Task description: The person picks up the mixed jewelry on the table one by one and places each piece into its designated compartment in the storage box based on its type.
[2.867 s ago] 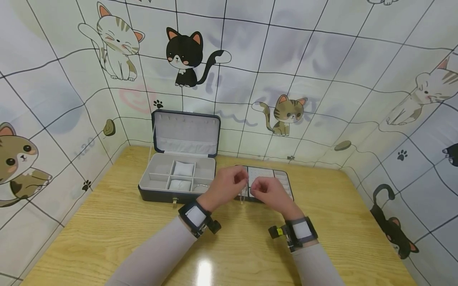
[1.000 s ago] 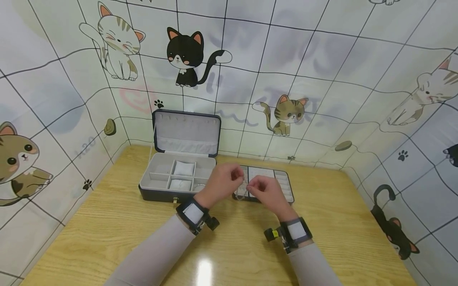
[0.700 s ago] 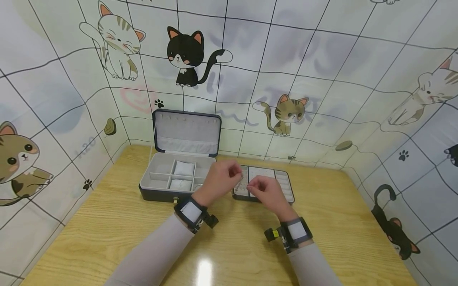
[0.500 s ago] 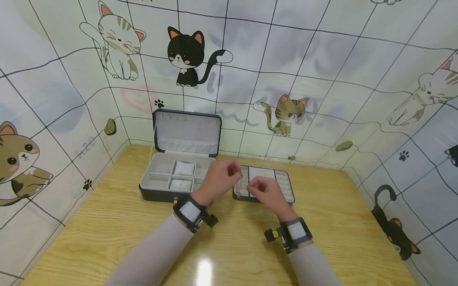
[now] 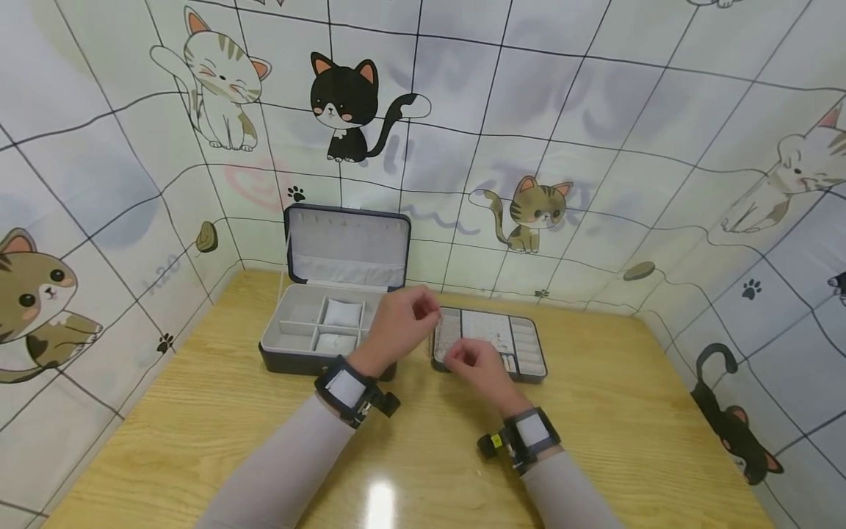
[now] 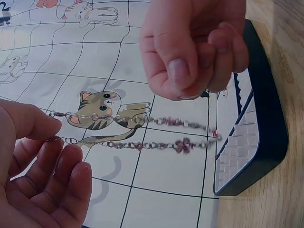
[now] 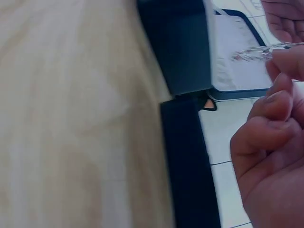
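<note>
A thin chain (image 6: pixel 183 145) with pink beads hangs in two strands from the left hand (image 5: pixel 399 323), its thumb and fingers pinching the top beside a small clasp (image 6: pixel 59 114). The chain dangles at the left edge of the tray (image 5: pixel 485 325); whether its lower end touches the tray cannot be told. The right hand (image 5: pixel 481 369) is just beside the chain, in front of the tray, its fingers curled and thumb drawn in against them, with nothing visible in its grip. The tray lies flat, split by dark dividers into a left section, a pale middle panel bearing small pieces, and padded rows at the right. Left of it, partly behind the left hand, sits the box (image 5: pixel 297 362), its lid (image 5: pixel 346 246) raised; white cushions (image 5: pixel 343 313) fill two of its compartments. Both wrists wear dark bands (image 5: pixel 532 430) below light sleeves (image 5: pixel 284 459). All this is on a wooden table (image 5: pixel 429 459), before a wall (image 5: pixel 595 110) printed with cats.
</note>
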Demonstrator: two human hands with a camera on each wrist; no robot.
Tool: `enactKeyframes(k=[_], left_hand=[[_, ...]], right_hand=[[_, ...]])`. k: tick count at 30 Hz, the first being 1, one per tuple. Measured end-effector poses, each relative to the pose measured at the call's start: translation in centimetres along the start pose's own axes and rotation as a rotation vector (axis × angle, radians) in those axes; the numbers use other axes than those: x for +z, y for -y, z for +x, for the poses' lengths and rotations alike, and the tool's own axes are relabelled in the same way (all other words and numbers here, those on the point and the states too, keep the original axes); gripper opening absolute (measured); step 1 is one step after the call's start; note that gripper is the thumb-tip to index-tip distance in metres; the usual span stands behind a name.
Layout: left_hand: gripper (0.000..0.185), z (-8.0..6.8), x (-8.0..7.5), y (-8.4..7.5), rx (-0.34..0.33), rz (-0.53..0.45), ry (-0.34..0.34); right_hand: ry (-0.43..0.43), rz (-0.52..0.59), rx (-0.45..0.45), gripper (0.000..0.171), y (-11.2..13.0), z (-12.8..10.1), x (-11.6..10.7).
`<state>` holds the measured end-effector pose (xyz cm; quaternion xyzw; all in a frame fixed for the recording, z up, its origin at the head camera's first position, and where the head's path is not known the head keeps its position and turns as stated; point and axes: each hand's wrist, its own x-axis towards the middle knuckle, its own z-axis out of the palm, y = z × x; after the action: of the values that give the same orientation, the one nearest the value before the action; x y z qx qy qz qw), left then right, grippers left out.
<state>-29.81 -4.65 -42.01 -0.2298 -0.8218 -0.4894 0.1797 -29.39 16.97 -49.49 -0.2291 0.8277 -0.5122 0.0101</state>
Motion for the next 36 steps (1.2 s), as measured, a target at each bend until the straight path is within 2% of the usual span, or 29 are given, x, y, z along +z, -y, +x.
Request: enactKeyframes(k=[5,12,16,23,27,30,32,36], left_hand=[[0.007,0.2,-0.5,0.4,0.003,0.024,-0.024],[0.009,0.7,-1.9,1.1,0.000,0.045,-0.098],[0.007,1.1,-3.0,1.4,-0.016,0.052,-0.123],[0.006,1.2,-4.8,2.3,-0.080,0.079,-0.164],[0.004,1.1,-5.5,2.9,-0.104,0.081,-0.182],[0.003,0.9,-6.0,3.1,-0.125,0.091,-0.197],[0.003,0.9,-6.4,3.1,-0.136,0.094,-0.206],[0.004,1.1,-6.8,3.2,-0.119,0.102,-0.223]], right_hand=[[-0.016,0.076,-0.030,0.004,-0.5,0.1,1.4],[-0.084,0.128,-0.032,0.005,0.1,1.6,3.3],[-0.130,0.175,-0.007,0.008,0.5,2.7,4.5],[-0.227,0.381,0.061,0.021,0.7,5.5,6.8],[-0.307,0.420,0.115,0.019,1.0,7.3,7.6],[-0.358,0.378,0.128,0.018,1.3,8.6,7.8],[-0.384,0.303,0.104,0.020,1.4,9.6,7.7],[-0.368,0.000,0.010,0.029,1.8,11.9,7.1]])
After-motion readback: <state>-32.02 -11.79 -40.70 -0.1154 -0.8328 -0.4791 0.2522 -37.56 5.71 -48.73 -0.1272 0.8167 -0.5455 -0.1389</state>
